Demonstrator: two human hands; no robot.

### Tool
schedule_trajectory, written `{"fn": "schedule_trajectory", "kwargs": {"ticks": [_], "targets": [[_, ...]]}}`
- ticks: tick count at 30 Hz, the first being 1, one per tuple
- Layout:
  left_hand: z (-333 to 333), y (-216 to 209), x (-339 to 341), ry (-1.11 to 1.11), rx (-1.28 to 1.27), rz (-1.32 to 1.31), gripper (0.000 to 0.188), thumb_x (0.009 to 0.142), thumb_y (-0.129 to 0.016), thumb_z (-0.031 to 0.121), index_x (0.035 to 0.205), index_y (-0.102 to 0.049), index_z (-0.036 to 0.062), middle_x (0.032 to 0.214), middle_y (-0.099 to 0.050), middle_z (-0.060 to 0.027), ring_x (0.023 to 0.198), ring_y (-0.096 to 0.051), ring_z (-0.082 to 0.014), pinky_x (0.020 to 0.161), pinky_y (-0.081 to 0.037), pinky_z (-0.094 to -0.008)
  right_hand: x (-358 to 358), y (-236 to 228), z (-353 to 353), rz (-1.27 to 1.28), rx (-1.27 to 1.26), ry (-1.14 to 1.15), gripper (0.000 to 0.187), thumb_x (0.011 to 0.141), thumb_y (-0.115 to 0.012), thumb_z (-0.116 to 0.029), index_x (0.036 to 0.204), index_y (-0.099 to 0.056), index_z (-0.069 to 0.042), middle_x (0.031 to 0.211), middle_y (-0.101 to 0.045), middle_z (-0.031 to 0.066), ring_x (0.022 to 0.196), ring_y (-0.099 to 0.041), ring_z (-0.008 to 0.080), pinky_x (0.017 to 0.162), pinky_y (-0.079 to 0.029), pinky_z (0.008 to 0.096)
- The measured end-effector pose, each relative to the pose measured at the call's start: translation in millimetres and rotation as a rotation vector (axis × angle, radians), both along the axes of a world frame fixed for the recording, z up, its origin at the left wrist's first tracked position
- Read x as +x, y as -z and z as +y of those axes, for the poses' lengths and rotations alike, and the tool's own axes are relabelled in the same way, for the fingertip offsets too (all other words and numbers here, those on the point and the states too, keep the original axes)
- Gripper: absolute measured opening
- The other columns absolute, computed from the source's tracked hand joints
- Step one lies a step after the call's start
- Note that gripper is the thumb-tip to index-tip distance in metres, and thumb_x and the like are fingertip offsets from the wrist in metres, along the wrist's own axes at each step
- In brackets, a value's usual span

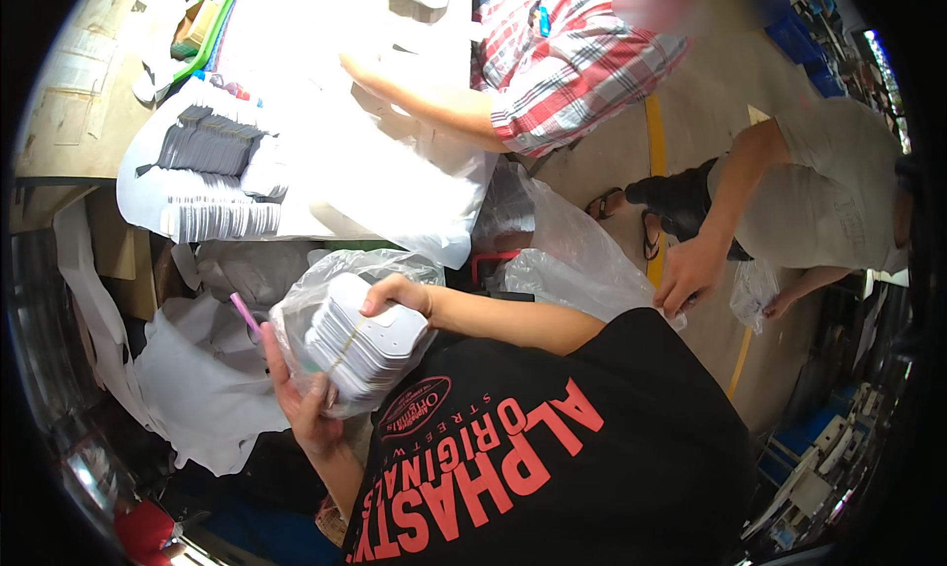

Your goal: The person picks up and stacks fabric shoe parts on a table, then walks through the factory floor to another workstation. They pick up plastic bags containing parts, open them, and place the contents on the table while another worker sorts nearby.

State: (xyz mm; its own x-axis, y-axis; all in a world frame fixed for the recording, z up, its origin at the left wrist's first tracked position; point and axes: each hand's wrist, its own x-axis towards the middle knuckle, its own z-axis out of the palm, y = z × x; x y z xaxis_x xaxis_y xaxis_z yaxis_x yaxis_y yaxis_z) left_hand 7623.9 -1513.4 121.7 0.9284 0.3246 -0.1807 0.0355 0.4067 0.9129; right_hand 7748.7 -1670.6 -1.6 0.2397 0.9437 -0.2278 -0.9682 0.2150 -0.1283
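A thick stack of white cut-out pieces (pixel 360 337) with rounded corners, bound by a thin band, sits partly inside a clear plastic bag (pixel 296 305). My right hand (pixel 400 296) grips the stack's upper end, thumb lying on the top piece. From the left and below, my left hand (pixel 308 408) clasps the bag against the stack, its index finger stretched along the side. A pink pen-like stick (pixel 245 314) juts up beside that finger; how it is held is hidden. Both hands are in front of my black shirt, just off the table's near edge.
On the white-covered table (pixel 365 186) stand rows of similar banded stacks (pixel 212 176). A green basket (pixel 210 34) is at the far left. Crumpled white sheeting (pixel 197 389) hangs at left. Across the table a person in plaid (pixel 582 63) reaches over; another in grey (pixel 834 191) stands right, near clear plastic (pixel 582 280).
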Motion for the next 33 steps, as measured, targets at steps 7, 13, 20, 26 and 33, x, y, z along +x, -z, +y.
{"fn": "schedule_trajectory", "kwargs": {"ticks": [7,13,20,26,33], "targets": [[-6.1,-8.6,-5.3,0.22,-0.084,-0.002,0.111,0.067,-0.066,0.003,0.161,-0.008,0.0098,0.164,-0.019,-0.0167,0.048,-0.036,-0.0044,0.045,-0.031,-0.021,-38.8,21.8,12.9,-0.393,-0.578,0.191,0.049,0.093,-0.065,-0.039,0.129,-0.062,-0.006,0.124,-0.065,0.0077,0.112,-0.059,0.0169,0.094,-0.047,0.0329],[18.3,-2.9,-12.8,0.122,-0.431,-0.149,0.108,0.066,-0.054,-0.004,0.161,-0.005,0.0138,0.167,-0.012,-0.0169,0.043,-0.032,-0.0044,0.041,-0.029,-0.0211,-45.4,46.2,3.0,-0.431,-0.603,0.225,0.069,0.098,-0.058,-0.047,0.149,-0.042,-0.003,0.147,-0.049,0.0131,0.134,-0.044,0.0227,0.11,-0.036,0.0355],[28.3,13.8,-44.1,-0.048,-0.673,-0.376,0.104,0.069,-0.046,-0.007,0.162,-0.005,0.0184,0.169,-0.006,-0.0099,0.04,-0.026,-0.0053,0.037,-0.027,-0.0212,33.8,-10.0,-9.3,-1.386,-0.472,-0.387,0.048,0.102,-0.054,-0.041,0.132,-0.062,-0.004,0.125,-0.068,0.0108,0.114,-0.063,0.0224,0.099,-0.047,0.0327],[19.4,33.6,-72.0,-0.235,-0.714,-0.392,0.104,0.07,-0.046,-0.007,0.162,-0.004,0.021,0.168,-0.01,-0.008,0.039,-0.024,-0.0061,0.036,-0.025,-0.0225,150.2,31.1,100.9,-0.93,-0.645,0.16,0.035,0.101,-0.052,-0.037,0.12,-0.06,-0.008,0.11,-0.066,0.0064,0.094,-0.058,0.0106,0.083,-0.049,0.0318],[16.0,46.9,-113.7,-0.458,-0.632,-0.343,0.104,0.07,-0.046,-0.008,0.162,-0.005,0.0196,0.168,-0.007,-0.0107,0.04,-0.023,-0.005,0.036,-0.024,-0.0217,217.8,120.5,230.0,-0.753,-0.923,0.188,0.061,0.091,-0.064,-0.052,0.127,-0.056,-0.003,0.122,-0.059,0.009,0.1,-0.056,0.0217,0.08,-0.051,0.0406]]}}
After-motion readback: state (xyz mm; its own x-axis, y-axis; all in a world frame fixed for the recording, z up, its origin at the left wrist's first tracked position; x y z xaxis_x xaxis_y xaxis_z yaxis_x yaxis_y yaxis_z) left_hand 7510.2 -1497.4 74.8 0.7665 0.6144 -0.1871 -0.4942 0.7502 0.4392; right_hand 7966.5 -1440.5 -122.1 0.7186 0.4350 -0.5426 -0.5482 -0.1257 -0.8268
